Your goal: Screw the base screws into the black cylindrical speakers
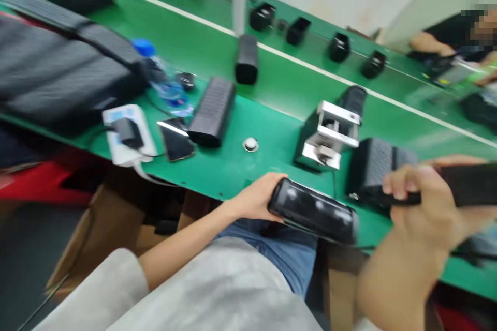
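Observation:
My left hand (264,196) is closed around one end of a glossy black elongated housing (314,212), held tilted over the bench's front edge above my lap. At the right, my right hand (427,201) is smeared by motion, its fingers curled round a dark flat rectangular piece (471,184); its exact kind cannot be made out. Just left of that hand, a black box with a textured face (373,165) rests on the bench, partly hidden by the fingers. A silver metal fixture (328,137) stands beyond the black housing.
On the green bench (267,119) are a white round button (250,144), a textured black block (213,111), a phone (176,139), a power strip (130,134) and a water bottle (165,77). Black cases (70,67) crowd the left. Another person (446,41) sits at the far right.

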Demonstrator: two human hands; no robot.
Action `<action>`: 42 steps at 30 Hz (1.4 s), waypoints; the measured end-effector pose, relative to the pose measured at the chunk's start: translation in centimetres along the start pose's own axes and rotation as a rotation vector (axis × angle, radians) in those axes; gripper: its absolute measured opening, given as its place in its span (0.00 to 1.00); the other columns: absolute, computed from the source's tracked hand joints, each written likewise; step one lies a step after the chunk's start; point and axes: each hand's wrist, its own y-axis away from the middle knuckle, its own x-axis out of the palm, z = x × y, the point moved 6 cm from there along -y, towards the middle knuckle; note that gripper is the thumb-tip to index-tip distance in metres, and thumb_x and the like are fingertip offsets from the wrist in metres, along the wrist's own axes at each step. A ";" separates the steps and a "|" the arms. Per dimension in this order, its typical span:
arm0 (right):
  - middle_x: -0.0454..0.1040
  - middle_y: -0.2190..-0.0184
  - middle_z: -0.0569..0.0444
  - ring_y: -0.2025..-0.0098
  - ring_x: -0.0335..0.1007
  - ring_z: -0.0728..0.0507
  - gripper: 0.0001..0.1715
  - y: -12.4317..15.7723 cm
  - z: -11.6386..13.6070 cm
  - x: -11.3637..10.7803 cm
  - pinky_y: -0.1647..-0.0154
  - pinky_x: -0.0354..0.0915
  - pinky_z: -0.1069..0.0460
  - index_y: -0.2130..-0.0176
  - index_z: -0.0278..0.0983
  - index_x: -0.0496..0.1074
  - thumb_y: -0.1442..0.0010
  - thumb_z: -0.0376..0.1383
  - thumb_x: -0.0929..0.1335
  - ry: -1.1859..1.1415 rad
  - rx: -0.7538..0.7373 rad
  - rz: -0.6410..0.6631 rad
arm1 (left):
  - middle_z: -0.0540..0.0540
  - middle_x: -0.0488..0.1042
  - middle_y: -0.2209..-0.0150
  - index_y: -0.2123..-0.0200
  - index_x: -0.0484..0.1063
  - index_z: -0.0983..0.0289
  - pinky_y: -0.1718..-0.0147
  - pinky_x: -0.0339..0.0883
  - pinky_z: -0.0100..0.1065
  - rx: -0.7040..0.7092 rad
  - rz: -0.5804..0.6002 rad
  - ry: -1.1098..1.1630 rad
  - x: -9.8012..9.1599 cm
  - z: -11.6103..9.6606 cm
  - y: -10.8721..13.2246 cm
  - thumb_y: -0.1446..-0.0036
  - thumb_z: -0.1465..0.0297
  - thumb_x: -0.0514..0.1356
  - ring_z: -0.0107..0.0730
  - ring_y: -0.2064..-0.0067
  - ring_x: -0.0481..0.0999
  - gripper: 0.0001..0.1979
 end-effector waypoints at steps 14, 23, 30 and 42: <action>0.63 0.82 0.67 0.85 0.57 0.51 0.07 -4.5 -2.4 5.0 0.85 0.56 0.55 0.60 0.39 0.70 0.37 0.33 0.73 -0.028 -0.391 0.099 | 0.72 0.69 0.26 0.20 0.52 0.56 0.27 0.72 0.67 -0.028 0.061 -0.050 0.1 0.6 0.2 0.47 0.59 0.85 0.72 0.25 0.74 0.62; 0.61 0.82 0.68 0.86 0.58 0.50 0.09 -4.3 -2.6 4.2 0.86 0.55 0.54 0.60 0.38 0.70 0.40 0.34 0.73 0.001 -0.326 0.105 | 0.73 0.69 0.27 0.20 0.52 0.57 0.27 0.72 0.67 -0.021 0.077 -0.048 -0.1 0.3 0.0 0.45 0.58 0.84 0.70 0.26 0.74 0.61; 0.57 0.82 0.70 0.86 0.53 0.52 0.12 -3.1 3.7 -1.4 0.89 0.51 0.54 0.62 0.41 0.75 0.49 0.36 0.73 0.066 -0.295 -0.010 | 0.72 0.68 0.26 0.20 0.52 0.57 0.26 0.71 0.67 -0.023 0.075 -0.079 -0.1 0.6 -0.1 0.45 0.58 0.83 0.70 0.25 0.74 0.60; 0.57 0.82 0.69 0.85 0.52 0.51 0.14 -2.6 5.9 -6.5 0.88 0.52 0.53 0.61 0.42 0.75 0.50 0.34 0.71 0.152 -0.328 -0.067 | 0.70 0.69 0.27 0.20 0.52 0.58 0.26 0.72 0.65 -0.015 0.075 -0.107 -0.2 0.6 -0.2 0.43 0.56 0.82 0.68 0.26 0.74 0.58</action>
